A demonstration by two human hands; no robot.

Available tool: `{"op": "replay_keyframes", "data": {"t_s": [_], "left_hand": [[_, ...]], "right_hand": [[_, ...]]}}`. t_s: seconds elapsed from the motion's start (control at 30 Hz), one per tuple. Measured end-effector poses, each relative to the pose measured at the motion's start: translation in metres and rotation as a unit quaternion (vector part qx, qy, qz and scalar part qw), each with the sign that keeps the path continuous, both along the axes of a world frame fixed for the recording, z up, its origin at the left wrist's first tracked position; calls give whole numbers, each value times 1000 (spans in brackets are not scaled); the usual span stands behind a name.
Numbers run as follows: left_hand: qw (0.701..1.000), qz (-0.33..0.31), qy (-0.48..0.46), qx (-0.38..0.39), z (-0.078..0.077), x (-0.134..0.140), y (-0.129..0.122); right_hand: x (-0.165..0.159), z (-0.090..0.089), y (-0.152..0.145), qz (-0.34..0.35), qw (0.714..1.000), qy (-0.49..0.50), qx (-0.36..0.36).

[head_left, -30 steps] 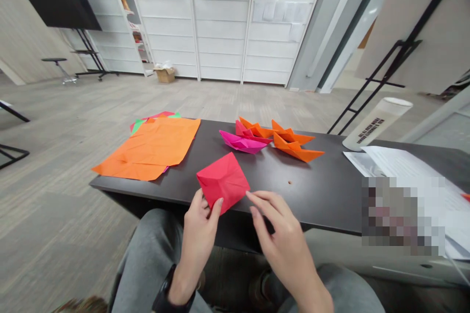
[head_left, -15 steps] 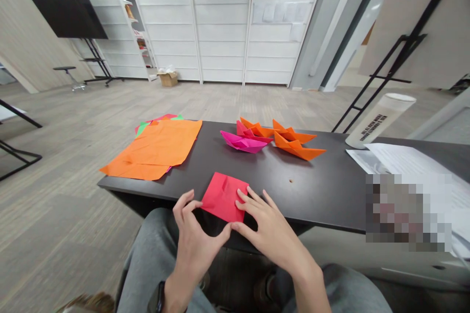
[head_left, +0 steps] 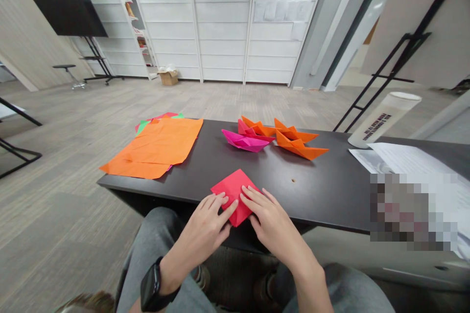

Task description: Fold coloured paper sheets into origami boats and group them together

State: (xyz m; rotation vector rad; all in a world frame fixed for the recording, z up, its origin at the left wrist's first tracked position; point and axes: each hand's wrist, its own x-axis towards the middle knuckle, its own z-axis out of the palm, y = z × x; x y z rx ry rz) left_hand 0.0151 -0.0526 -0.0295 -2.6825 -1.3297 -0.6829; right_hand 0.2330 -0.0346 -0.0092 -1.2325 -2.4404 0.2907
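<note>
Since earlier frame, one red folded paper square (head_left: 237,182) turned, corner now toward person; left hand (head_left: 205,220) shifted onto its top. Square at near edge of black table (head_left: 326,195), under two hands. Left fingers and right hand (head_left: 273,220) fingers rest on it; whether thumbs clamp, cannot tell. Beyond: five paper boats (head_left: 299,147), three orange, one red, one magenta.

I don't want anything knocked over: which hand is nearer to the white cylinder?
Right. The right hand is left of the white cylinder, on the right part of the red paper; the left hand is farther left, on that paper's left part.
</note>
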Motion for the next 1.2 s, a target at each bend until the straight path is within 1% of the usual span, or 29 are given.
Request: {"op": "replay_keyframes", "data": {"t_s": [0.13, 0.3, 0.43, 0.6, 0.8, 0.9, 1.0, 1.1, 1.2], "left_hand": [[999, 1, -32, -8, 6, -8, 12], [998, -32, -45, -7, 11, -21, 29], [998, -27, -51, -25, 18, -20, 37], [997, 20, -45, -54, 26, -16, 46], [990, 46, -104, -81, 23, -15, 58], [988, 62, -108, -93, 22, -12, 61], [988, 73, -109, -87, 22, -8, 62], [988, 86, -121, -43, 21, -2, 59], [994, 56, -89, -6, 18, 5, 47]], "right_hand": [[4, -3, 7, 0, 999, 27, -32], [9, -4, 12, 6, 995, 94, -45], [5, -1, 12, -42, 987, 153, -41], [-3, 3, 14, -98, 972, 211, -38], [-11, -5, 23, -171, 951, 257, -11], [-16, -8, 24, -203, 948, 244, 14], [-20, -10, 22, -213, 956, 199, 40], [-21, -9, 21, -198, 965, 165, 54], [-19, -6, 21, -177, 974, 124, 66]]}}
